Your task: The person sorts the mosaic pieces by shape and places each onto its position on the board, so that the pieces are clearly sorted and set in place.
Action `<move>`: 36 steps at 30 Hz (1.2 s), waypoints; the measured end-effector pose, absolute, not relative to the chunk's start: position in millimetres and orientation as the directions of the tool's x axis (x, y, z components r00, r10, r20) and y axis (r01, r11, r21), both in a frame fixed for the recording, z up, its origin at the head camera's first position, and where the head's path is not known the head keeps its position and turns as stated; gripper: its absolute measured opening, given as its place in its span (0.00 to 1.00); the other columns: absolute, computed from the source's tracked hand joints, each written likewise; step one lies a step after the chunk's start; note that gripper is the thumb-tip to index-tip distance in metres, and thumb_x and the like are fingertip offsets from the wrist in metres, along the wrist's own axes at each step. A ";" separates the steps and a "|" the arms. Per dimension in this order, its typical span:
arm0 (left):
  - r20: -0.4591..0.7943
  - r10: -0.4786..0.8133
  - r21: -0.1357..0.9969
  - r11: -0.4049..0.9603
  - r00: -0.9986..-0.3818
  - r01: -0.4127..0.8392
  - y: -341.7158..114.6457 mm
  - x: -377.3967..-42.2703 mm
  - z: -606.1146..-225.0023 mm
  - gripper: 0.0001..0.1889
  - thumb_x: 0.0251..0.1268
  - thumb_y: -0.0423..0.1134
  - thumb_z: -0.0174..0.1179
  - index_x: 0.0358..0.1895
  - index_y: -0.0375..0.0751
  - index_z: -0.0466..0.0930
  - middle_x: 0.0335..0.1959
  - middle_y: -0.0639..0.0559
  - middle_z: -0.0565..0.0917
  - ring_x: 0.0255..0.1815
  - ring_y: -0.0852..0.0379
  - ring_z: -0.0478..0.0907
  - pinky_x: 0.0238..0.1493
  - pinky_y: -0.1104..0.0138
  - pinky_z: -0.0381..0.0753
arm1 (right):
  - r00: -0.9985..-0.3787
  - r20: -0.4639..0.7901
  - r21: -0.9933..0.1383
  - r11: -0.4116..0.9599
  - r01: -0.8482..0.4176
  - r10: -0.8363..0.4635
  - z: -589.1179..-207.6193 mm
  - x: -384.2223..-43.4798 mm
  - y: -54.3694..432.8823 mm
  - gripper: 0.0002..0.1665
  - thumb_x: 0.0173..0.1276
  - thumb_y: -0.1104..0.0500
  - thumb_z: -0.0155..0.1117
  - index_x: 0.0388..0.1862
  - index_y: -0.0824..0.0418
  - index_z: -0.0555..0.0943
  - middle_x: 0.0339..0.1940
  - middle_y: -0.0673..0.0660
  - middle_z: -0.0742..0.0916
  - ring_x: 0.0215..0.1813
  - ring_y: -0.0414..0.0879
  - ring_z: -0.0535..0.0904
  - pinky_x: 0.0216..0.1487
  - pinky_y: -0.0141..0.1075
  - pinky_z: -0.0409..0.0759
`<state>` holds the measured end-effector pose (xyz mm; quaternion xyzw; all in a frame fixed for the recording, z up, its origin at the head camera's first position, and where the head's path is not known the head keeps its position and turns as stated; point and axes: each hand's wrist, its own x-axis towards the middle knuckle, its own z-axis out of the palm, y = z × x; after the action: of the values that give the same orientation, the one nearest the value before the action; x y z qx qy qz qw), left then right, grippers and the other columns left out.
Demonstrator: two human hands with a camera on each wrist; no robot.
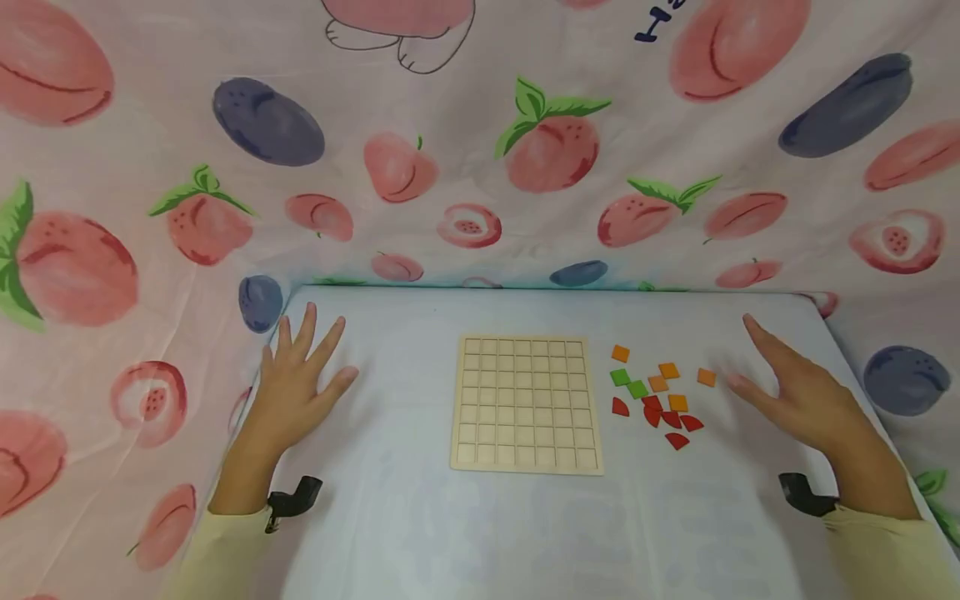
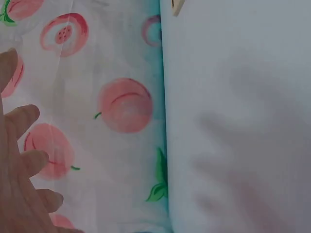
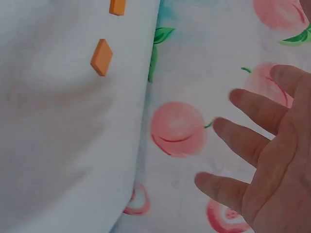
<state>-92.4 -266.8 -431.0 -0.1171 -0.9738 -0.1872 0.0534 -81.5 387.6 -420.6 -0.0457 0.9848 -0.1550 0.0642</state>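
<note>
My left hand (image 1: 298,387) hovers at the left side of the white table, fingers spread and holding nothing. On the right, my right hand (image 1: 806,400) is also raised with straight fingers and an empty palm. Between them lies a pale wooden grid board (image 1: 527,406) with rows of square cells and no pieces in it. Just right of the board are loose flat pieces: orange squares (image 1: 668,370), two green squares (image 1: 637,389) and several red quarter-round pieces (image 1: 677,441). Nearest my right hand is a single orange square (image 1: 707,377), seen also in the right wrist view.
A white cloth (image 1: 390,517) covers the table. Behind and beside it hangs a curtain (image 1: 465,100) printed with peaches. Black wrist straps (image 1: 296,497) with small mounts sit at the ends of both yellow sleeves (image 1: 225,550).
</note>
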 end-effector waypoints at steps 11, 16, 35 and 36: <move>0.153 0.157 0.679 0.701 -0.976 0.219 -230.5 -96.6 -467.1 0.38 0.73 0.53 0.61 0.82 0.53 0.57 0.86 0.50 0.46 0.84 0.39 0.49 0.73 0.33 0.57 | -0.963 -0.270 -0.317 0.946 0.066 -0.023 -447.9 -97.9 390.8 0.53 0.76 0.30 0.46 0.85 0.56 0.43 0.71 0.78 0.72 0.69 0.81 0.64 0.61 0.77 0.62; 0.182 0.129 0.750 0.623 -0.975 0.222 -203.6 -100.9 -481.6 0.36 0.68 0.47 0.67 0.77 0.44 0.66 0.81 0.43 0.60 0.79 0.39 0.63 0.69 0.40 0.70 | -0.966 -0.259 -0.311 0.945 0.100 0.017 -463.1 -102.3 401.1 0.50 0.77 0.30 0.46 0.81 0.65 0.56 0.65 0.78 0.77 0.63 0.77 0.73 0.56 0.72 0.71; 0.176 0.145 0.765 0.602 -0.974 0.228 -148.7 -114.4 -539.0 0.29 0.58 0.42 0.76 0.64 0.46 0.81 0.68 0.49 0.79 0.70 0.47 0.75 0.70 0.49 0.73 | -0.935 -0.345 -0.422 0.875 0.237 0.086 -489.9 -121.5 401.1 0.43 0.72 0.31 0.57 0.60 0.69 0.76 0.53 0.73 0.80 0.54 0.67 0.72 0.49 0.58 0.77; 0.182 0.152 0.742 0.627 -0.972 0.237 -147.5 -115.3 -540.2 0.28 0.58 0.44 0.76 0.62 0.47 0.82 0.67 0.50 0.79 0.70 0.47 0.74 0.71 0.46 0.70 | -0.934 -0.347 -0.428 0.871 0.240 0.087 -490.2 -121.5 400.5 0.42 0.71 0.31 0.59 0.59 0.68 0.76 0.52 0.72 0.80 0.53 0.67 0.71 0.49 0.58 0.77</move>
<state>-115.3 -147.5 -540.2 -0.1079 -0.9006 -0.4180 0.0510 -121.5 400.5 -490.2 0.0856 0.9538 -0.2388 0.1607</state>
